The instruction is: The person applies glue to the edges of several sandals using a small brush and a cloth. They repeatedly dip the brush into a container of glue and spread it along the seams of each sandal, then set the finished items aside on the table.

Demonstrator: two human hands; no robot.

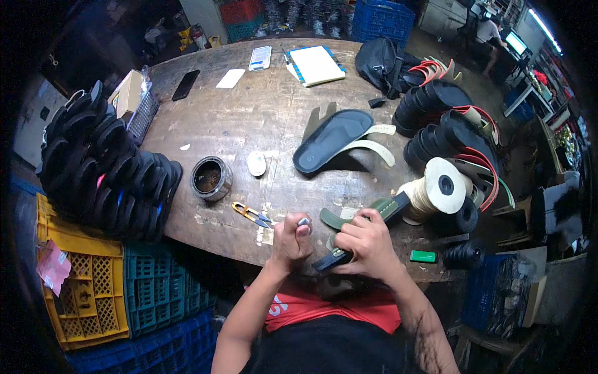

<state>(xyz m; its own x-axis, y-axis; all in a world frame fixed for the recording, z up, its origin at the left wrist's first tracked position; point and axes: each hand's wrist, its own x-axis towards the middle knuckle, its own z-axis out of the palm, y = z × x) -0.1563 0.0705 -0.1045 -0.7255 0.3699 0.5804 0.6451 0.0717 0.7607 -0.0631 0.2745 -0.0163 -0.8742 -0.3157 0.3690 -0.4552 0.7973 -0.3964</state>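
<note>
My right hand is wrapped round a sandal with a dark sole and green straps, held on edge at the table's near side. Just left of it, my left hand is closed in a fist. A small greyish tip shows at its thumb, but what it holds is hidden. Yellow-handled thread snips lie left of that fist. Beyond both hands rests another sandal, with a dark footbed and pale straps spread out. A large spool of cream thread stands to the right.
Stacked black soles rise at the left, near a tin and a white round piece. More soles with straps are piled right. A green box lies near the front edge. Farther back are a phone and clipboard.
</note>
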